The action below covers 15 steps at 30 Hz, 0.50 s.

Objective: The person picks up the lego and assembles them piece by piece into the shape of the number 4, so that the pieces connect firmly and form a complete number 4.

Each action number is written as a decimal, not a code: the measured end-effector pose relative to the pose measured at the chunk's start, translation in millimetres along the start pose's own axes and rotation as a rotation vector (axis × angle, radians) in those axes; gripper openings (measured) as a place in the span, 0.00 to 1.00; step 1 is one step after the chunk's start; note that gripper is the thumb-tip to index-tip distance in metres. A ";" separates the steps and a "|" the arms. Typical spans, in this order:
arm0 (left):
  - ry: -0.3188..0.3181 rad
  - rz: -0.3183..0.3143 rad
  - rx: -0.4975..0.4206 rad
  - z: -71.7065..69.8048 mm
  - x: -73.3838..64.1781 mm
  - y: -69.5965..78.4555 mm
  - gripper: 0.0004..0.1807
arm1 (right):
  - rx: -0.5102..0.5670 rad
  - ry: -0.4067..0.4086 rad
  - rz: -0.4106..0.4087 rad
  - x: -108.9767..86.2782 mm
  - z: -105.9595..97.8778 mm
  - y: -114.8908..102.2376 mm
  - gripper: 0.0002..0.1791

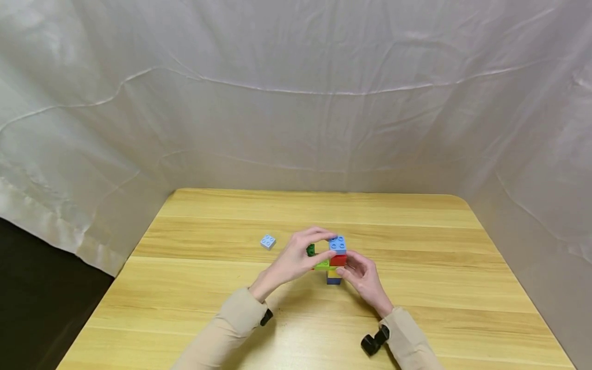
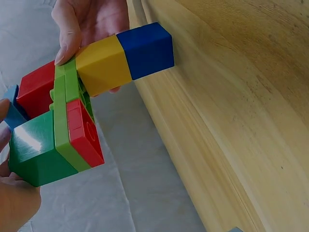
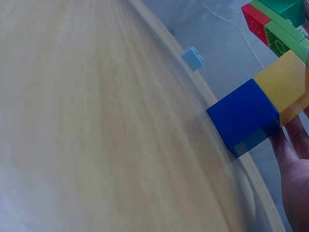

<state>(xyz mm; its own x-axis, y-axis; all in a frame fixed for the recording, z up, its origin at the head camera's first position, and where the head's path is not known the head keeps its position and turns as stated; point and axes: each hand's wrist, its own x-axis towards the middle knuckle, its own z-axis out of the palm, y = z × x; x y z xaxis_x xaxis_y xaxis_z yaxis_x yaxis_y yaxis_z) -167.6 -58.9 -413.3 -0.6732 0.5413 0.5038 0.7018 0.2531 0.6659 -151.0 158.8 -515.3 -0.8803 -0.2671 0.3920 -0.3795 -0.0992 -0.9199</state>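
Note:
Both hands are at a stack of toy building bricks above the middle of the table. On top of a red brick (image 1: 338,261) sits a blue brick (image 1: 337,245), which my left hand (image 1: 295,255) pinches between thumb and fingers. Below are lime green pieces (image 2: 60,113), then a yellow brick (image 2: 104,66) and a dark blue brick (image 2: 146,51) at the bottom. A dark green brick (image 2: 37,147) and a small red brick (image 2: 86,133) stick out to the left side. My right hand (image 1: 365,281) grips the stack from the right, its thumb near the lime pieces.
A loose light blue brick (image 1: 267,241) lies on the wooden table (image 1: 208,231), left of the hands. Pale cloth (image 1: 296,128) hangs behind and along the sides of the table. A black wrist device (image 1: 373,341) hangs by the right sleeve.

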 end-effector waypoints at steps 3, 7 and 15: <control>-0.011 -0.011 0.004 0.9 0.8 -0.1 0.20 | 0.005 0.000 -0.003 -0.1 0.0 0.0 0.23; -0.025 -0.023 0.017 1.1 1.6 0.6 0.19 | 0.018 -0.004 -0.011 -0.1 0.2 0.2 0.23; -0.039 -0.027 0.036 0.7 2.2 1.9 0.19 | 0.025 -0.009 -0.012 -0.1 0.1 0.9 0.23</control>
<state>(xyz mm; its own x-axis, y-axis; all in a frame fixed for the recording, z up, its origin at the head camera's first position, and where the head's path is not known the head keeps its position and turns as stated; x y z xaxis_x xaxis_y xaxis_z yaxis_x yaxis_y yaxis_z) -167.6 -56.7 -411.2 -0.6829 0.5649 0.4633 0.6918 0.2964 0.6584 -151.2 158.7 -516.2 -0.8731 -0.2746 0.4029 -0.3825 -0.1266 -0.9152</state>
